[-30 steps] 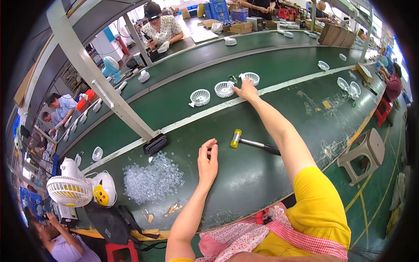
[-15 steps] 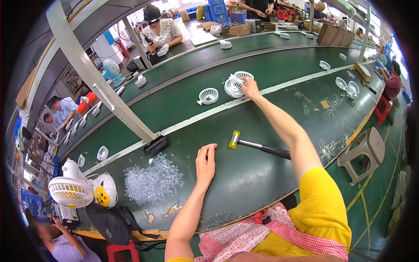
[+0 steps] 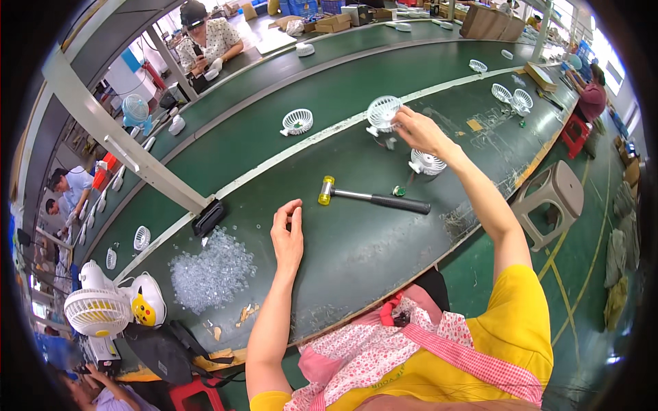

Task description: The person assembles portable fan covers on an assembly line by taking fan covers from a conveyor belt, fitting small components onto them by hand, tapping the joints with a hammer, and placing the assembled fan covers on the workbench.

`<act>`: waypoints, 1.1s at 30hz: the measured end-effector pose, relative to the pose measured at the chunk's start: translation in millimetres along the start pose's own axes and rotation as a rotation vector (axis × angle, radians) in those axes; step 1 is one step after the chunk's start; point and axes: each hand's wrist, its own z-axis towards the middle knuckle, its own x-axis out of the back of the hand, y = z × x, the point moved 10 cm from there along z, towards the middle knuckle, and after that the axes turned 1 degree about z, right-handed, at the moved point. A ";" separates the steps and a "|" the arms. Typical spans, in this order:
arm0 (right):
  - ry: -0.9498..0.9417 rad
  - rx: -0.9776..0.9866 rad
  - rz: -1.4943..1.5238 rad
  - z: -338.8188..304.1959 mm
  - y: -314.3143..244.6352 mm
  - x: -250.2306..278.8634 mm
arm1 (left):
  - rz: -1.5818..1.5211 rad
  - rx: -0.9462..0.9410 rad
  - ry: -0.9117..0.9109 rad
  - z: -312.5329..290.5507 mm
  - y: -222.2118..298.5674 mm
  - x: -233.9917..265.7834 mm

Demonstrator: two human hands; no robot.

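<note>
My right hand (image 3: 418, 130) now grips a white fan grille (image 3: 382, 111) by its rim and has lifted it off the green belt (image 3: 329, 89) — a moment ago it was only reaching toward the grilles lying out there — so the piece is on its way in toward me. It hangs above a white fan body (image 3: 426, 162) (apparently a motor housing, though it is small in view). My left hand (image 3: 288, 236) rests open and empty on the bench, between the pile of clear plastic bits (image 3: 212, 269) and the yellow-headed mallet (image 3: 373, 198) — touching neither.
</note>
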 end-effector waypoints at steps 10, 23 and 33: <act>-0.224 0.355 0.356 5.9 -195.2 -76.6 | 0.774 -0.828 0.002 -37.0 91.7 -14.8; -0.137 -0.048 0.649 -12.5 -209.3 -108.5 | 0.523 -0.576 0.041 -20.1 58.7 6.1; -0.139 -0.091 0.814 -25.3 -220.0 -110.9 | 0.677 -0.636 0.116 -25.3 68.2 5.8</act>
